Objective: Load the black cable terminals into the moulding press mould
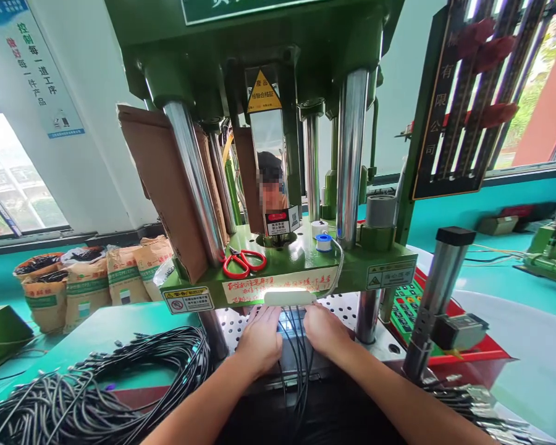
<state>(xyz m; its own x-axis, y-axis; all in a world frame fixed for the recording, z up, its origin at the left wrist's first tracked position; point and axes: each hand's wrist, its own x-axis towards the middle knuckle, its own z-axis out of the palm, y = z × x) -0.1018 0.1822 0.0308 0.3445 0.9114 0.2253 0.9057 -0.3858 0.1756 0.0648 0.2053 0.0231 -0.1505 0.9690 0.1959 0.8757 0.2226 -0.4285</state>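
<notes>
The fingers (265,318) of the left hand (261,339) lie flat and released, pressing down just left of a few thin black cables (295,346). The right hand (323,330) rests likewise, released, on their other side. The cables run between both hands under the green press (306,259). Red scissors (241,262) lie on its ledge; a cable bundle (97,383) sits on the counter (106,324) at left.

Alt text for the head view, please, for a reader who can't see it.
Both hands, left hand and right hand, rest palm-down on a dark mould block under a green press, with thin black cables running between them. Red scissors lie on the press ledge; a cable bundle lies at left.
</notes>
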